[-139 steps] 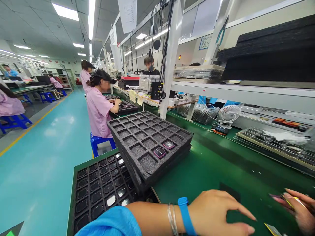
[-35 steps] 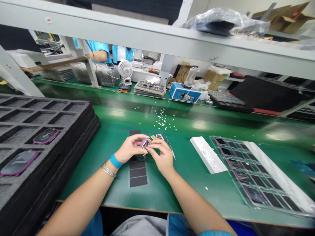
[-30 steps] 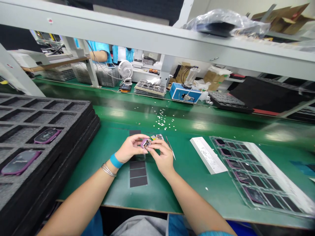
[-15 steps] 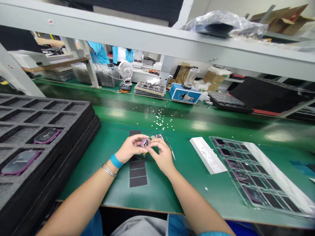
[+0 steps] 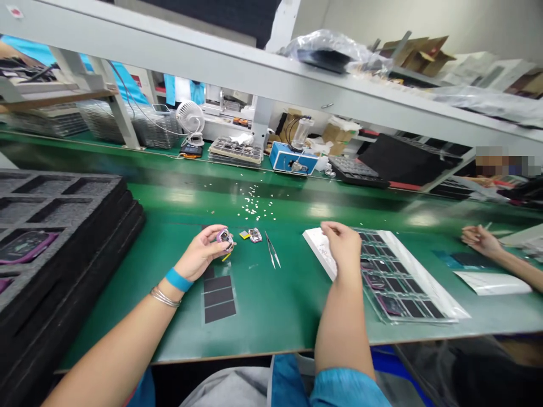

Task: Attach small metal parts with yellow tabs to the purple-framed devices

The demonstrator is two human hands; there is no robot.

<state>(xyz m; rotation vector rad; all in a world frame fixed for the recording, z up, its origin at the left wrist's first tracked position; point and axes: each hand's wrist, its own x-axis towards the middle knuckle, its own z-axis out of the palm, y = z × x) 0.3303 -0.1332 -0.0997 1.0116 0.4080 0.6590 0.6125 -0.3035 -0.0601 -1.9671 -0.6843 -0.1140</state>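
My left hand (image 5: 199,254) pinches a small purple-rimmed device (image 5: 225,239) in its fingertips, above the green mat (image 5: 271,316). To its right lie a yellow scrap (image 5: 244,234), a small silver part (image 5: 255,235) and steel tweezers (image 5: 271,250). My right hand (image 5: 341,246) rests with curled fingers on a white strip (image 5: 316,246), and the fingers hide whatever may lie under them. Beside that hand sits a clear plastic tray (image 5: 394,282) with dark panels and purple-rimmed pieces.
A stacked black foam tray (image 5: 85,209) with purple-rimmed devices stands at the left. Dark strips (image 5: 218,297) lie on the mat, white specks (image 5: 254,203) beyond. A co-worker's hand (image 5: 481,240) rests at the right near white paper (image 5: 492,282). A shelf (image 5: 212,62) spans overhead.
My right hand has let go of the device and moved right onto the white strip. My left hand keeps the device. The view has turned slightly, bringing a co-worker's arm in at the right.
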